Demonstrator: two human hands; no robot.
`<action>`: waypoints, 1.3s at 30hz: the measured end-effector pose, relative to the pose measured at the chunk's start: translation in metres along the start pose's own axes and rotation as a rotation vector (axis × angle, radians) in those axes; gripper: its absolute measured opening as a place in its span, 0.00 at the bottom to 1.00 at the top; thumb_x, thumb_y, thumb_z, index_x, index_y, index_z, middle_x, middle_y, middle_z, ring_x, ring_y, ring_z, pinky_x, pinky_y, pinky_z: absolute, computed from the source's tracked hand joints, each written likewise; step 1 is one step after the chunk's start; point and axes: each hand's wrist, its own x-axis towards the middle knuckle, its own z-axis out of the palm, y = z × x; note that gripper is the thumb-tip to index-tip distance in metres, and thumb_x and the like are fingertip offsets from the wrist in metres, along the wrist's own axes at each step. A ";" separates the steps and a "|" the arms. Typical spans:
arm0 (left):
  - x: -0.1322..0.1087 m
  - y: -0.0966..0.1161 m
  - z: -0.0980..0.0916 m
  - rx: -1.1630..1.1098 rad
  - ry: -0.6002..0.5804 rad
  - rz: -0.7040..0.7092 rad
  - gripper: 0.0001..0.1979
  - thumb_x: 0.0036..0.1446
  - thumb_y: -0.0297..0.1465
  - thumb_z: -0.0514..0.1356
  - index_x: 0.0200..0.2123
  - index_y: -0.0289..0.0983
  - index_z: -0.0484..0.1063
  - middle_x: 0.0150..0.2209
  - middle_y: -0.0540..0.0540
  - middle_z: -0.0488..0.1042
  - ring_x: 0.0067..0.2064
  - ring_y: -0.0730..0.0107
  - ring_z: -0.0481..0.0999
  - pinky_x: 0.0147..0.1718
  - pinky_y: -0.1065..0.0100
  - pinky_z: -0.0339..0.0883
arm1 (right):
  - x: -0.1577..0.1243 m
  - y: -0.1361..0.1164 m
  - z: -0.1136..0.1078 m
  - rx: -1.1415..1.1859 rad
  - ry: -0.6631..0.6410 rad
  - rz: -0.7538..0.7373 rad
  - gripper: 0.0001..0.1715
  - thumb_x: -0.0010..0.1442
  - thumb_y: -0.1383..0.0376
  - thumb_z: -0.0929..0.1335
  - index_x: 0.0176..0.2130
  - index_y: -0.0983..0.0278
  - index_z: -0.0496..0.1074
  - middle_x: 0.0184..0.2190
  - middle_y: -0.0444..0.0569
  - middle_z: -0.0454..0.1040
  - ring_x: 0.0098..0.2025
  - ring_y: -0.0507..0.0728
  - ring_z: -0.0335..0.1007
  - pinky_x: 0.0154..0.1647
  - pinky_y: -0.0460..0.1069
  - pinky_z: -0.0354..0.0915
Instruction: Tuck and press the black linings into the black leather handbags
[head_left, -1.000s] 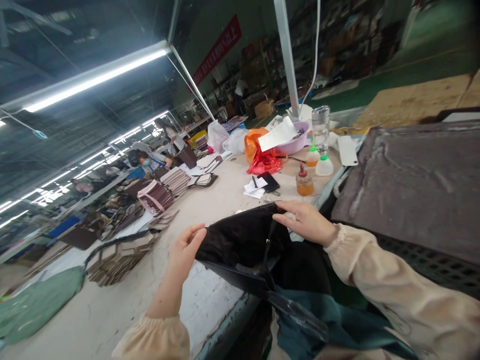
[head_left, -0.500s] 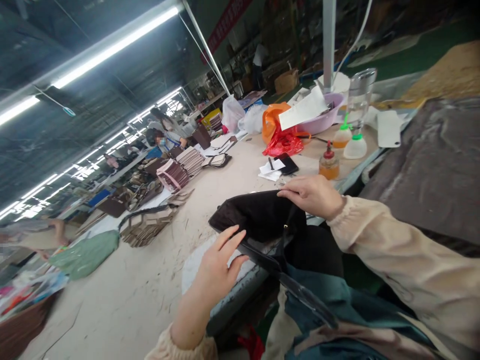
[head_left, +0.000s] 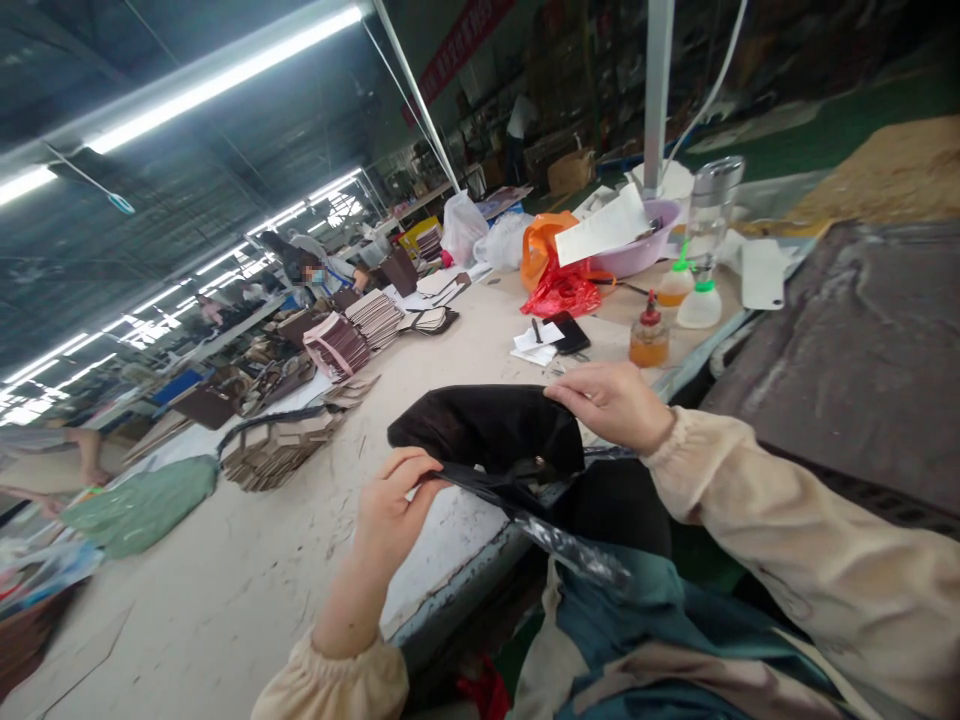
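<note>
A black bag (head_left: pixel 487 425) is held at the table's near edge, its mouth spread apart so the dark lining shows. My right hand (head_left: pixel 619 405) pinches the far rim between thumb and fingers. My left hand (head_left: pixel 397 505) grips the near rim, thumb below and fingers on top. From that near side a shiny dark strap (head_left: pixel 574 550), seemingly wrapped in clear film, hangs toward my lap. A small gold-coloured metal piece glints inside the opening. The bag's lower part is hidden behind its near side and the table edge.
Beyond the bag lie a phone (head_left: pixel 566 333), white papers and a red-capped bottle of amber liquid (head_left: pixel 649 335). Green-capped bottles (head_left: pixel 699 305) and a purple basin (head_left: pixel 637 255) stand behind. Stacked brown pieces (head_left: pixel 337 345) and a green bag (head_left: pixel 142 505) are leftward. A person's arm (head_left: pixel 90 460) reaches in far left.
My left hand has moved left and its fingers have closed on the near rim. The bag has shifted left and its mouth is spread differently; my right hand keeps its pinch.
</note>
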 end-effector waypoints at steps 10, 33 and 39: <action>-0.012 -0.022 0.001 -0.173 -0.062 -0.135 0.13 0.56 0.31 0.57 0.45 0.39 0.72 0.54 0.41 0.64 0.47 0.66 0.71 0.48 0.61 0.68 | -0.020 -0.065 0.049 -0.045 -0.102 -0.027 0.24 0.65 0.58 0.57 0.25 0.64 0.71 0.25 0.48 0.73 0.29 0.52 0.67 0.32 0.47 0.57; -0.063 0.101 0.101 -1.443 0.321 -0.871 0.20 0.47 0.38 0.65 0.42 0.36 0.70 0.41 0.41 0.76 0.46 0.58 0.74 0.49 0.59 0.64 | -0.082 -0.066 0.073 0.717 -0.198 0.359 0.19 0.61 0.62 0.62 0.52 0.57 0.69 0.47 0.51 0.73 0.33 0.54 0.75 0.33 0.49 0.75; -0.067 0.113 0.113 -1.515 0.210 -0.897 0.16 0.51 0.37 0.63 0.43 0.37 0.74 0.48 0.40 0.74 0.54 0.56 0.69 0.55 0.60 0.58 | -0.088 -0.071 0.064 0.657 -0.223 0.286 0.18 0.61 0.64 0.62 0.50 0.57 0.72 0.45 0.49 0.75 0.46 0.58 0.72 0.48 0.54 0.70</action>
